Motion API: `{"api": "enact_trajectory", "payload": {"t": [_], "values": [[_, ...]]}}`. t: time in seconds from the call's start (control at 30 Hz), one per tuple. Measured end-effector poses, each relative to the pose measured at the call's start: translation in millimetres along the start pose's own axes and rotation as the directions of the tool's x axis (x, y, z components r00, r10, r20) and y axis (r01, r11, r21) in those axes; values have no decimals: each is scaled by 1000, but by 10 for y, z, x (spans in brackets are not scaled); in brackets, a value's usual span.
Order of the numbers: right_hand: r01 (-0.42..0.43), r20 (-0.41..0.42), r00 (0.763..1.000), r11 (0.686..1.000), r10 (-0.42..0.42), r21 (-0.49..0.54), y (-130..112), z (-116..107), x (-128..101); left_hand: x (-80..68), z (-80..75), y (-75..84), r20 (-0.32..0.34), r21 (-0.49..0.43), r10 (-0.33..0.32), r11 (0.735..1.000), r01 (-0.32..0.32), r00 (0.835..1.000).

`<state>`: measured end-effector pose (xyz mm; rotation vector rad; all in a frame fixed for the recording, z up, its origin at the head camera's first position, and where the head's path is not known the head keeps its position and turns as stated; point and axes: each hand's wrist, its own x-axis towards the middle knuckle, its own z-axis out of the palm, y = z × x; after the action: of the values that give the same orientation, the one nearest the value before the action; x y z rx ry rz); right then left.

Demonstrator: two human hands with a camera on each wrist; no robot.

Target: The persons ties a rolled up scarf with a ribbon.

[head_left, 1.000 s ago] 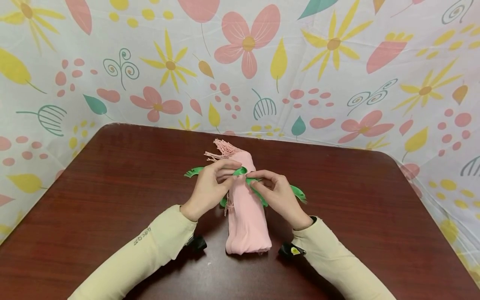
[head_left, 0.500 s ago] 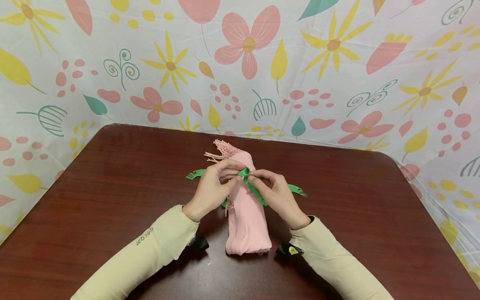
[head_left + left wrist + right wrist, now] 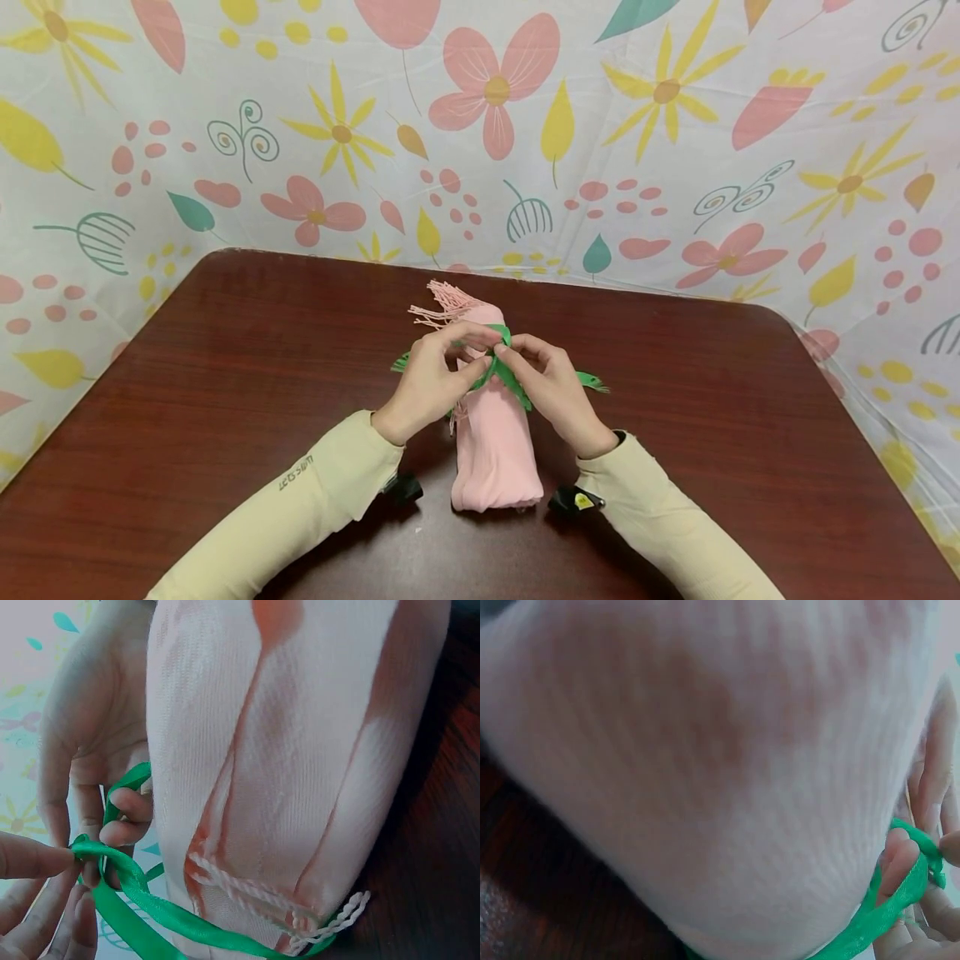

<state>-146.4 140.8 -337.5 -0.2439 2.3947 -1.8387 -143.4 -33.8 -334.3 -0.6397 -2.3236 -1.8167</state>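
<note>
A folded pink scarf point(image 3: 497, 454) lies lengthwise on the table, a bundle with a fringe point(image 3: 450, 300) at its far end. Round its middle passes a shiny green ribbon point(image 3: 513, 387), whose loose ends stick out past both hands. My left hand point(image 3: 431, 375) pinches the ribbon between thumb and fingers above the scarf. Close beside it, my right hand point(image 3: 555, 387) pinches the ribbon too, fingertips nearly meeting the left ones. In the left wrist view the ribbon point(image 3: 187, 919) forms a loop at the fingertips. The right wrist view shows the ribbon point(image 3: 885, 919) curving round a fingertip.
The dark brown wooden table point(image 3: 270, 333) extends on all sides of the scarf. Behind it hangs a white cloth point(image 3: 637, 150) printed with flowers and leaves. Each wrist carries a small black camera, the left camera point(image 3: 405, 489) and right camera point(image 3: 566, 500) hanging below the sleeves.
The small ribbon loop at the fingertips has been drawn across, and a wider green crossing now shows between the hands. The left hand has shifted slightly right; the left ribbon end has pulled inward.
</note>
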Motion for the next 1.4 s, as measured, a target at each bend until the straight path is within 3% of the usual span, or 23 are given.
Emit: {"api": "enact_trajectory", "payload": {"t": [0.43, 0.63, 0.9, 1.07, 1.4], "values": [[20, -24, 1000, 999, -19, 30, -14, 5, -6, 19, 26, -54, -58, 4, -17, 1000, 18, 998], [42, -7, 999, 998, -42, 47, -21, 11, -11, 26, 37, -113, 30, 13, -34, 999, 33, 999], [56, 19, 998, 996, -57, 74, -43, 23, -20, 43, 24, -135, 146, -19, -102, 994, 106, 984], [60, 18, 998, 995, -61, 76, -53, 26, -21, 56, 33, -160, 163, -37, -106, 993, 113, 981], [79, 19, 997, 994, -81, 76, -42, -4, -28, 28, 13, -172, 124, -12, -145, 989, 148, 982]]}}
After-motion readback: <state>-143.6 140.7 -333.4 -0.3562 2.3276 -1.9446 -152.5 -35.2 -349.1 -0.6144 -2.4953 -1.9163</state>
